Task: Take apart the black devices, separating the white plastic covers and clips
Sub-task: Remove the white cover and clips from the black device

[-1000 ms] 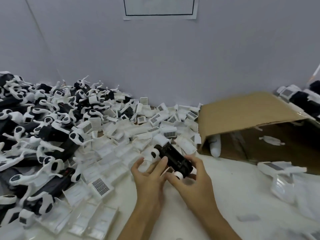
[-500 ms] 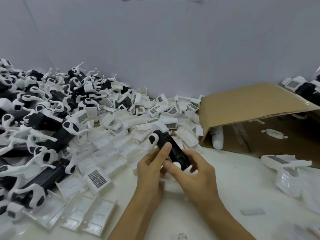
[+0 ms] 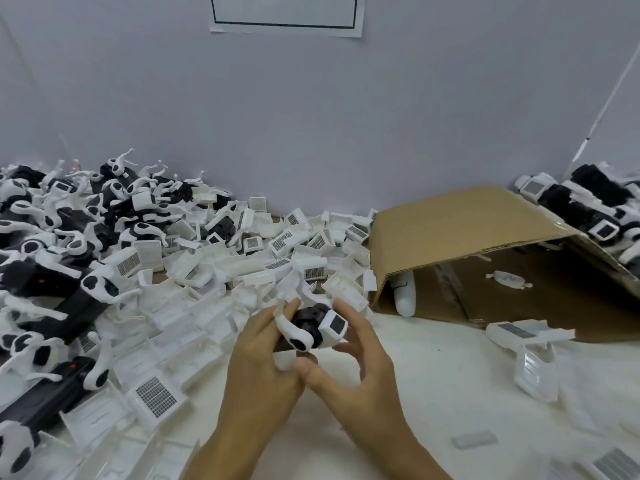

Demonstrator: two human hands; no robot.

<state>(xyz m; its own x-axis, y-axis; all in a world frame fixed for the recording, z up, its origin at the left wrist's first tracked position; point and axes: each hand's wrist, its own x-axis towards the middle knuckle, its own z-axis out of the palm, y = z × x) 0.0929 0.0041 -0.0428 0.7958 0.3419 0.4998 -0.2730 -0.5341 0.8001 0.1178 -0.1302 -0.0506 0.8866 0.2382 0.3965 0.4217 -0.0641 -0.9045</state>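
Note:
A black device [image 3: 309, 320] with a white curved clip [image 3: 294, 332] and a white end cover [image 3: 333, 325] is held above the table, its end turned toward me. My left hand [image 3: 263, 368] grips it from the left, fingers curled round the body. My right hand [image 3: 360, 372] holds it from the right, with the thumb under it and the fingers spread round the white cover. A heap of black devices with white clips [image 3: 62, 258] lies at the left. Loose white covers [image 3: 263, 265] are piled behind my hands.
An open cardboard box [image 3: 460, 237] lies on its side at the right with white clips [image 3: 507, 280] inside. More devices [image 3: 588, 206] rest on top of it. White covers [image 3: 530, 355] lie at the right on the white table [image 3: 433, 393]. A grey wall stands behind.
The device has been turned from lying lengthwise to pointing end-on at me. My right fingers have opened out round the white cover. The camera has tilted up a little.

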